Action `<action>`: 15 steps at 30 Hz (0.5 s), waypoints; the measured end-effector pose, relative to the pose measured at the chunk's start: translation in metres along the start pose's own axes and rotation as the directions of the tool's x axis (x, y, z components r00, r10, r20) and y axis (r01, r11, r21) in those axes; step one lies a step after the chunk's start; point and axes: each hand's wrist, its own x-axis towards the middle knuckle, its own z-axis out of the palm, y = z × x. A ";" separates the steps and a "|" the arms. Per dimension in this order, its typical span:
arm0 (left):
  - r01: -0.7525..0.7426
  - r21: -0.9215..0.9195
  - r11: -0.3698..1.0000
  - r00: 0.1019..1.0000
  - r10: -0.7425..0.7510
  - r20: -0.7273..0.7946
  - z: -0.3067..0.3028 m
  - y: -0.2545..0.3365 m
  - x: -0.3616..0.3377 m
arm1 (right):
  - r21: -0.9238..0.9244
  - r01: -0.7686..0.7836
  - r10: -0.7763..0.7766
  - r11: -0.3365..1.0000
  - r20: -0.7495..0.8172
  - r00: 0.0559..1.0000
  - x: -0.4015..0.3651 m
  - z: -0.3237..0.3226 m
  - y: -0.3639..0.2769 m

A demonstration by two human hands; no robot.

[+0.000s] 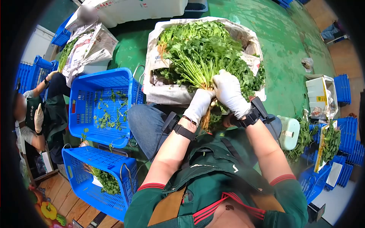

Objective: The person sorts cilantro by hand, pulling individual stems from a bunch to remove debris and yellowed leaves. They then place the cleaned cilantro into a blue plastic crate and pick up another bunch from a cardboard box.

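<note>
Both of my hands wear white gloves and meet at the root end of a bunch of leafy greens [203, 74] that looks like coriander. My left hand [200, 104] is closed round the stem bases, with brownish roots hanging below it. Against it, my right hand [227, 93] has its fingers curled in on the same stems; its fingertips are partly hidden. The bunch's stems fan away from me over a newspaper-lined white box [167, 93], which holds more of these greens [194, 32].
At my left stand a blue crate [100, 81] with loose leaves and another blue crate [95, 152] holding greens. Beyond them sits a co-worker [42, 114] in gloves. A pale green stool [289, 133] is by my right knee, with greens [302, 140] and blue crates [348, 133] further right.
</note>
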 end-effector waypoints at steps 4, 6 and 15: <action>0.011 0.019 1.000 1.000 -0.010 -0.021 0.001 0.004 0.000 | 0.191 -0.122 0.118 0.974 0.035 0.992 -0.007 -0.001 0.011; 0.045 0.052 0.998 0.999 -0.044 -0.009 -0.002 0.006 0.001 | 0.093 -0.050 0.047 0.994 0.042 0.998 -0.007 -0.005 0.011; 0.001 0.001 1.000 1.000 -0.001 -0.005 0.003 0.005 0.004 | 0.013 -0.098 0.097 0.995 0.075 0.993 -0.005 0.002 0.001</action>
